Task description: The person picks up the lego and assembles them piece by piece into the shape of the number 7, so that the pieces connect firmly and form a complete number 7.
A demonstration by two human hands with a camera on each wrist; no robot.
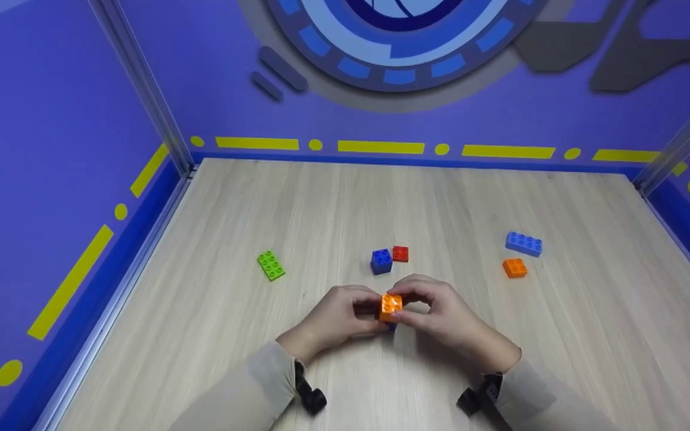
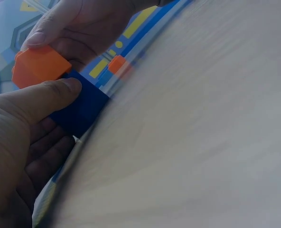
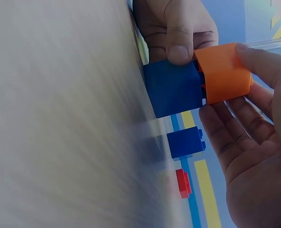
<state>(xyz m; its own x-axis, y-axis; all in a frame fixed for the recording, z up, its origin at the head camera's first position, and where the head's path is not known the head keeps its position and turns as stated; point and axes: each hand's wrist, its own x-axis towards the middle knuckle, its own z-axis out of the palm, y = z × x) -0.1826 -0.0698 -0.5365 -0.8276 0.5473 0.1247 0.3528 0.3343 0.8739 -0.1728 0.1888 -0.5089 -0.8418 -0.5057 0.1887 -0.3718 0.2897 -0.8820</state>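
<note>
My left hand (image 1: 338, 316) pinches a tall dark blue toy building brick (image 3: 173, 89) between thumb and fingers, low against the table. On top of it, my right hand (image 1: 450, 312) grips an orange brick (image 1: 391, 307) by its sides. In the right wrist view the orange brick stands slightly tilted over the blue one, with a narrow gap where the studs show. From the head view, the orange brick hides most of the held blue brick. Just beyond the hands, a second dark blue brick (image 1: 381, 262) stands beside a small red brick (image 1: 400, 254).
A green brick (image 1: 271, 266) lies to the left on the wooden table (image 1: 201, 359). To the right are a long lighter blue brick (image 1: 524, 244) and, in front of it, another orange brick (image 1: 515, 268). Purple-blue walls (image 1: 57, 137) border the table at the back and sides.
</note>
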